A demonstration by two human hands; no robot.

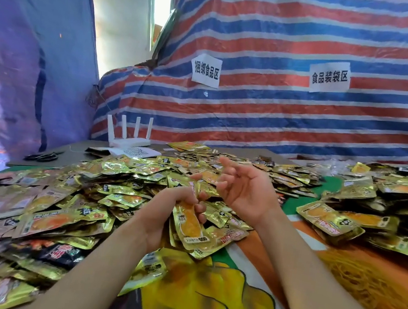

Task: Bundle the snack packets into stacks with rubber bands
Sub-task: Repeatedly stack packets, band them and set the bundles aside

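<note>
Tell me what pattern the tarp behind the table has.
Red, blue and white horizontal stripes cover the tarp; the head view shows it.

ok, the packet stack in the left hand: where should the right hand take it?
Probably take the packet stack by its lower end, pinched across the flat faces from the right. The left hand grips its middle, so only the ends stick out, and the lower one shows far more bare foil. The right hand is open, up and to the right.
</note>
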